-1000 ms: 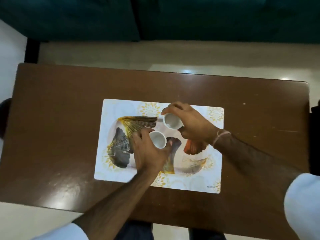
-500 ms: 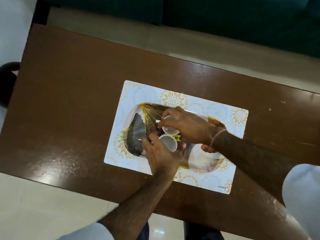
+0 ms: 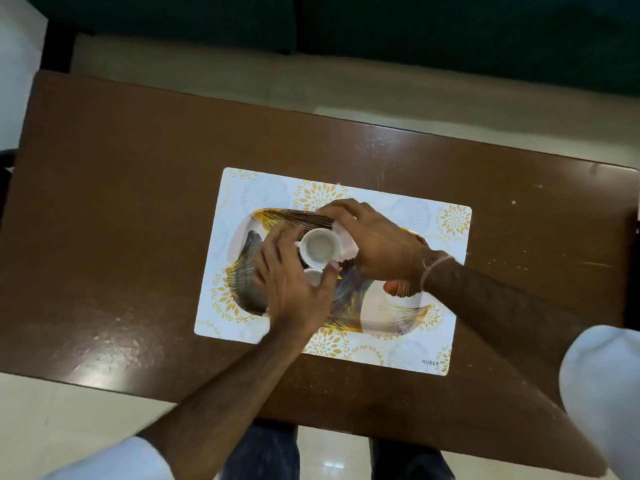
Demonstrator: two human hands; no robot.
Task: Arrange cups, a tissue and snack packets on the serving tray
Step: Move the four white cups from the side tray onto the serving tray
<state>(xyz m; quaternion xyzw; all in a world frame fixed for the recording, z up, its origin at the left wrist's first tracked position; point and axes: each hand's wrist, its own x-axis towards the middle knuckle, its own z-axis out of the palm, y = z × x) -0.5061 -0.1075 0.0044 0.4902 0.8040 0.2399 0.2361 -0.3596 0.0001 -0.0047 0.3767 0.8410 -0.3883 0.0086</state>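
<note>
Two bare forearms reach in from the bottom of the frame over a brown wooden surface [image 3: 104, 209], meeting above an oval serving tray [image 3: 398, 313] printed with dark and gold fan shapes, which lies on a white placemat [image 3: 263, 188] with yellow floral motifs at the centre of the picture. The left hand [image 3: 291, 285] comes up from the lower left, palm down, fingers spread and loosely curved over the left half of the tray; its fingertips [image 3: 285, 233] sit just beside a small white cup [image 3: 319, 248], and whether they actually touch it cannot be told. That hand is open and grips nothing visible. A second white cup [image 3: 313, 276] shows only partly beneath it, just below the first in the frame. The right hand [image 3: 377, 244] enters from the right, a thin thread bracelet [image 3: 434, 268] at the wrist, and arches over the top and right side of the upper cup, fingers curled around it; a pale item under the palm is too hidden to identify. Both cups stand upright on the tray, left of its centre. White sleeves [image 3: 602, 386] show at the lower corners, and dark green upholstery [image 3: 450, 32] fills the top of the frame.
</note>
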